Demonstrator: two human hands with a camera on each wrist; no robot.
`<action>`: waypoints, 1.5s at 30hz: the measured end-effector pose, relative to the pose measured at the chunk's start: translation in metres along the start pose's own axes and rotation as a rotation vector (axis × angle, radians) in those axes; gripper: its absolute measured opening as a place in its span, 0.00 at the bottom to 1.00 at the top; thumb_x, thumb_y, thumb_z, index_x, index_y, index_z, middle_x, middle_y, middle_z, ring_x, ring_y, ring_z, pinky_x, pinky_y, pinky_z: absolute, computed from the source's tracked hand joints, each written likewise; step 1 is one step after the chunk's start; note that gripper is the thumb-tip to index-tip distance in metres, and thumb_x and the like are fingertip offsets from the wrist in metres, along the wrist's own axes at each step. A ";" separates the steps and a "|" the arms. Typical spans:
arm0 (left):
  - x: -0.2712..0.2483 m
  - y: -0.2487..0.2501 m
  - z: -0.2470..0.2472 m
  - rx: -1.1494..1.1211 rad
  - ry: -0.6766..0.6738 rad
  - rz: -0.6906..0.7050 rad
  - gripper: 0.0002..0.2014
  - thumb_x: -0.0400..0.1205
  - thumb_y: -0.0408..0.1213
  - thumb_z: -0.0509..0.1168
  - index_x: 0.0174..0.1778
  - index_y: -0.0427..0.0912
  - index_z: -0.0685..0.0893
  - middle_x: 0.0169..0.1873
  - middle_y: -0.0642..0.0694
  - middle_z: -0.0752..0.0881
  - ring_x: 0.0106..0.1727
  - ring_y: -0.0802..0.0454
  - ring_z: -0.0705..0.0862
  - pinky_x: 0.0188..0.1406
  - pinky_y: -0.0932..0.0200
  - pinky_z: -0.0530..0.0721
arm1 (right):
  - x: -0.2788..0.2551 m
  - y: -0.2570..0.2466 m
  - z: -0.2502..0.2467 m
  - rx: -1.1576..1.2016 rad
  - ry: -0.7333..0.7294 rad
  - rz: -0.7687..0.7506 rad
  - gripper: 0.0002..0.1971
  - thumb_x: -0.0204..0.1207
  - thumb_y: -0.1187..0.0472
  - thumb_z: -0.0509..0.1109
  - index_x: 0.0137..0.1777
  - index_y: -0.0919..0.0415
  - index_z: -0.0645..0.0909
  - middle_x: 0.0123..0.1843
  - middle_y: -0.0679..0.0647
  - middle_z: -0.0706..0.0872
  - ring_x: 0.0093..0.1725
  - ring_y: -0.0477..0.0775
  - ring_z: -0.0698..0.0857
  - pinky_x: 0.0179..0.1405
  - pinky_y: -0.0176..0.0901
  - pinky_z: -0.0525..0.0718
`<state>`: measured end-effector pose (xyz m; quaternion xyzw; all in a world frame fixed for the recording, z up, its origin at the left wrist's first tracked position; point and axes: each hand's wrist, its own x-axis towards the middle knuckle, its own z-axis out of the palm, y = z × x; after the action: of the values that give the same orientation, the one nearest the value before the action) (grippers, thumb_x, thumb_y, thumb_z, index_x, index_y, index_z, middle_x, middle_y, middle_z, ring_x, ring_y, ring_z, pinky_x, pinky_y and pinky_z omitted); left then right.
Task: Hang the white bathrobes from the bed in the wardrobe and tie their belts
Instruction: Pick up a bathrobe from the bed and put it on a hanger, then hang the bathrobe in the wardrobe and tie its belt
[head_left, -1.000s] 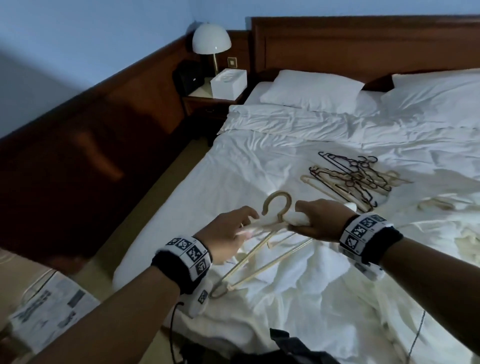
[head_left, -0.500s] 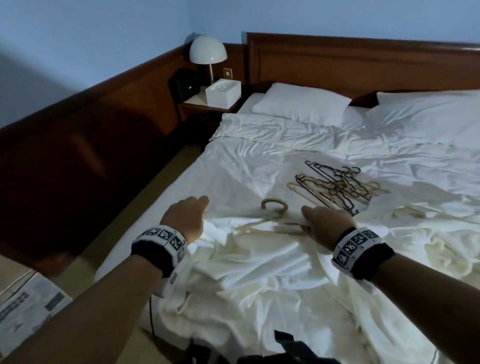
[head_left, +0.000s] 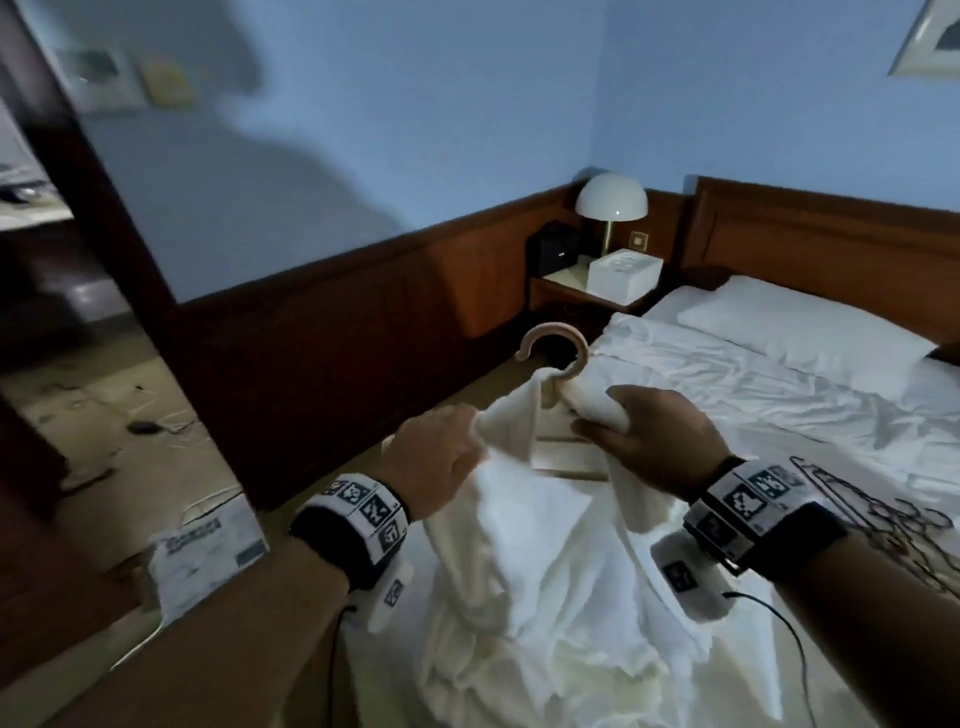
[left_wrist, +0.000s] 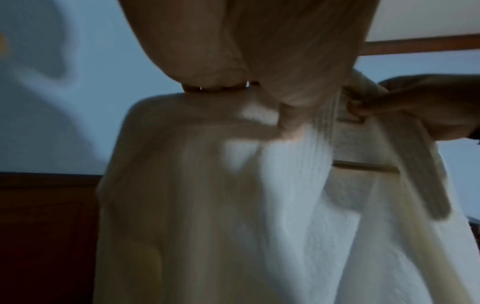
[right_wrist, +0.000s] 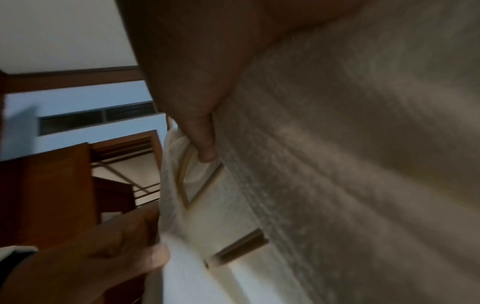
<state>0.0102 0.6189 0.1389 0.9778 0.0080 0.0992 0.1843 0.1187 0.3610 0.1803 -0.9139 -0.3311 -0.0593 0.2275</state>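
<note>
At the centre of the head view we hold one white bathrobe (head_left: 524, 545) draped on one pale wooden hanger (head_left: 558, 358), lifted above the near edge of the bed (head_left: 779, 384). Our left hand (head_left: 441, 462) pinches the left shoulder cloth, fingers curled on it; our right hand (head_left: 654, 436) clamps the right shoulder, cloth and hanger arm together. We judge the robe soft, thick and fairly heavy, apt to slide off smooth wood, so the hold belongs at both shoulders or at the hook once the collar sits. We count one robe in hand, one hanger under it, and a tangle of spare hangers (head_left: 883, 519) at the right edge, too jumbled to count. One lamp (head_left: 611, 200) stands at the upper right.

Through the left wrist view, blurred, the bathrobe (left_wrist: 233, 205) hangs in limp folds below our fingers (left_wrist: 221, 67), which close on its top edge; the right hand (left_wrist: 428, 107) grips at the right.

From the right wrist view, one thumb (right_wrist: 202, 142) presses cloth against the hanger (right_wrist: 200, 185), and the left hand (right_wrist: 103, 257) grips fabric at the lower left.
</note>
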 end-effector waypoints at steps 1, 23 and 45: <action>-0.009 -0.022 -0.015 -0.020 0.001 -0.033 0.10 0.85 0.51 0.60 0.57 0.51 0.75 0.50 0.53 0.82 0.52 0.52 0.83 0.54 0.50 0.81 | 0.017 -0.025 0.010 -0.005 -0.011 -0.053 0.16 0.72 0.33 0.67 0.35 0.43 0.75 0.32 0.41 0.80 0.35 0.46 0.80 0.36 0.47 0.77; -0.609 -0.342 -0.543 0.622 0.630 -0.968 0.31 0.77 0.74 0.35 0.41 0.51 0.69 0.33 0.48 0.81 0.37 0.45 0.82 0.41 0.51 0.78 | 0.142 -0.908 0.150 0.320 -0.177 -1.488 0.15 0.77 0.41 0.54 0.39 0.51 0.71 0.32 0.46 0.79 0.33 0.51 0.81 0.35 0.50 0.76; -0.914 -0.555 -0.824 1.003 0.906 -1.613 0.17 0.90 0.52 0.47 0.48 0.47 0.76 0.51 0.39 0.86 0.54 0.37 0.84 0.44 0.53 0.73 | 0.062 -1.523 0.244 0.643 -0.106 -1.637 0.24 0.75 0.32 0.53 0.44 0.50 0.78 0.51 0.49 0.86 0.54 0.57 0.85 0.48 0.49 0.80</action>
<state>-1.0361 1.3846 0.5152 0.5184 0.7649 0.2890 -0.2504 -0.8061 1.5389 0.5528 -0.2829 -0.8930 -0.0651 0.3440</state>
